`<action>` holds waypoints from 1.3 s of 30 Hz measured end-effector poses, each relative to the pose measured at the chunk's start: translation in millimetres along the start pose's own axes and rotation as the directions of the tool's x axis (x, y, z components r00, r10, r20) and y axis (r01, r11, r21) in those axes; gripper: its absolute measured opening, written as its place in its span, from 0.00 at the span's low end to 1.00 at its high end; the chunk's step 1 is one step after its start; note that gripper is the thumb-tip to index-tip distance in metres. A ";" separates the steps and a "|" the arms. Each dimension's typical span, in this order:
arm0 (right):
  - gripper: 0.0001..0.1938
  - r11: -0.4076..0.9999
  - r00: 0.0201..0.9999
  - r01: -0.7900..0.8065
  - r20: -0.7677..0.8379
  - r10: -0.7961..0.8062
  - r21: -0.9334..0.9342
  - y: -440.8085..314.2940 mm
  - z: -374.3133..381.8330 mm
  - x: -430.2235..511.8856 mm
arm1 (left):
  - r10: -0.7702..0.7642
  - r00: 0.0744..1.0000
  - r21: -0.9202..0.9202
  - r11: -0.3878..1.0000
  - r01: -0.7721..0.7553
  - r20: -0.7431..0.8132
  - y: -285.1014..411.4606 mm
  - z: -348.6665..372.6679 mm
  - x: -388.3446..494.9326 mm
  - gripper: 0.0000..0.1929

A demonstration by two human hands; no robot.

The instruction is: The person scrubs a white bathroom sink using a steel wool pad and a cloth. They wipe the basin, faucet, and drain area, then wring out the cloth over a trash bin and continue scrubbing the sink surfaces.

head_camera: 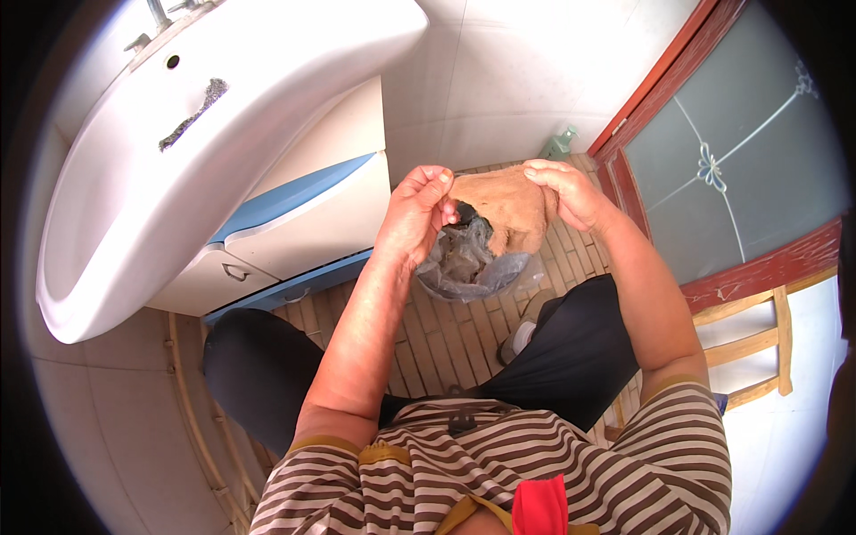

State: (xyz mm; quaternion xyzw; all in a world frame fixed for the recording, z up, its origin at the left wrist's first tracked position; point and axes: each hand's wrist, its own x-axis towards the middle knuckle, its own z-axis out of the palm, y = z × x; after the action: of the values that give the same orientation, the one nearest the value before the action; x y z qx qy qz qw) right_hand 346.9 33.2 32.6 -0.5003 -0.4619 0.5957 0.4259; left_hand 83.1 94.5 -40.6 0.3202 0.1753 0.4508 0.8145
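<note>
An orange-tan towel-like cloth [508, 197] is stretched between my hands above a bin lined with a clear plastic bag [495, 277]. My left hand [422, 210], thumb and fingers pinched together, grips the cloth's left edge. The right edge is held in my right hand [568, 190], thumb on top and fingers folded behind. Under the cloth's lower left part, dark material and crumpled plastic show inside the bin. The far side of the bin is hidden by the cloth.
A white washbasin [267, 100] projects at the upper left over a white and blue cabinet [314, 214]. A green pump bottle [559, 144] stands by the wall. At right are a red-framed glass door [742, 154] and a wooden chair [742, 348]. My knees flank the bin.
</note>
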 end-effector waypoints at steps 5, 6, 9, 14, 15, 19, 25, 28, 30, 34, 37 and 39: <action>0.16 0.995 0.999 0.050 -0.008 -0.050 0.091 -5.3 -0.1 -2.2 | 0.126 0.990 0.325 0.940 -0.100 -0.058 9.5 11.6 -4.1 0.10; 0.17 0.994 0.999 0.043 -0.003 -0.043 0.101 -7.1 0.3 -1.8 | 0.118 0.988 0.414 0.908 -0.068 -0.096 11.5 14.3 -6.1 0.11; 0.20 0.992 0.999 0.037 0.001 -0.037 0.122 -11.0 4.1 -0.2 | 0.187 0.982 0.643 0.749 -0.161 0.028 6.1 25.9 -15.5 0.15; 0.28 0.991 0.993 -0.111 -0.020 0.113 0.070 -12.7 16.2 2.7 | 0.278 0.939 0.744 0.581 -0.331 0.201 -6.9 25.3 -14.5 0.13; 0.32 0.982 0.982 -0.185 -0.015 0.186 0.030 -13.0 17.7 1.9 | 0.301 0.934 0.727 0.595 -0.343 0.194 -7.1 20.4 -10.7 0.11; 0.55 0.880 0.941 -0.292 0.054 0.335 -0.375 -11.8 21.2 -1.5 | 0.149 0.988 0.592 0.794 -0.141 0.035 -6.5 -3.0 1.4 0.14; 0.45 0.586 0.966 -0.074 0.087 0.242 -0.807 -6.9 20.4 -2.4 | 0.088 0.992 0.406 0.913 -0.046 -0.085 -9.5 -10.7 6.1 0.17; 0.27 0.677 0.965 -0.139 0.054 0.257 -0.723 -14.6 15.1 -1.2 | 0.035 0.986 0.303 0.953 0.017 -0.165 -6.7 -7.1 4.8 0.18; 0.18 0.751 0.986 -0.105 0.029 0.163 -0.652 -19.8 12.8 -4.4 | -0.004 0.983 0.282 0.958 0.056 -0.181 -3.9 -6.1 4.1 0.18; 0.24 0.781 0.998 -0.027 0.028 0.056 -0.623 -25.6 14.0 -14.4 | -0.013 0.985 0.219 0.974 0.051 -0.173 -3.8 -7.7 3.6 0.18; 0.24 0.712 0.993 -0.075 0.010 0.115 -0.698 -27.6 15.0 -15.8 | -0.024 0.988 0.182 0.982 0.052 -0.153 -6.4 -11.1 4.6 0.20; 0.23 0.704 0.977 -0.149 0.007 0.214 -0.694 -29.5 12.9 -12.7 | -0.034 0.990 0.186 0.981 0.060 -0.139 -7.3 -12.9 5.0 0.21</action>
State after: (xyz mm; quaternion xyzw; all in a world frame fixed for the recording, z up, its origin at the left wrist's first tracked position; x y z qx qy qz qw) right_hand 337.2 25.5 64.9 -0.6393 -0.6167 0.4411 0.1281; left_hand 82.9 100.6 -55.0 0.3606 0.2798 0.4334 0.7770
